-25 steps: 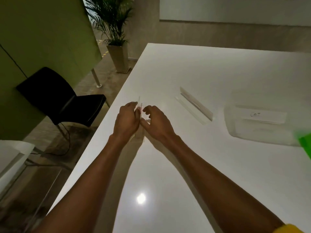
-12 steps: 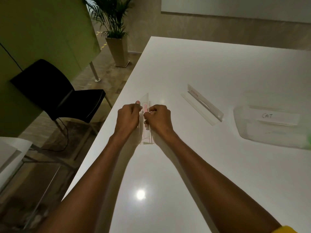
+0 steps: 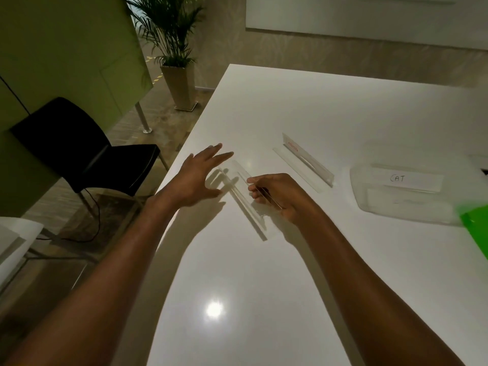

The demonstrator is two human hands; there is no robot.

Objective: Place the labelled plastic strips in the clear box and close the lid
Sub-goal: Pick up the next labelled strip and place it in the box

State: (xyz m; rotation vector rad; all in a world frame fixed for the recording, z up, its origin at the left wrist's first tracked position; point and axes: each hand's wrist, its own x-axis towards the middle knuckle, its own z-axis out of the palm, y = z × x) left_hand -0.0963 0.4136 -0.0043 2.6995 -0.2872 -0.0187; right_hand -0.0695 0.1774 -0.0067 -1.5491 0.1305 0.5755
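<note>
A clear plastic strip [image 3: 244, 192] lies slanted on the white table [image 3: 290, 107] between my hands. My right hand [image 3: 280, 195] is closed on its right edge, pinching it. My left hand [image 3: 199, 178] hovers just left of the strip with fingers spread, holding nothing. A second clear strip [image 3: 306, 161] with a small red label lies further right. The clear box [image 3: 401, 194] with a white paper marked "CAT" stands at the right; I cannot tell how its lid sits.
A green object [image 3: 475, 228] pokes in at the right edge, next to the box. A black chair [image 3: 79, 146] stands left of the table's edge. A potted palm [image 3: 174, 54] stands behind on the floor.
My left hand has let go of the strip and opened, drawing away to the left. My right hand keeps the strip and has shifted right, laying it lower on the table.
</note>
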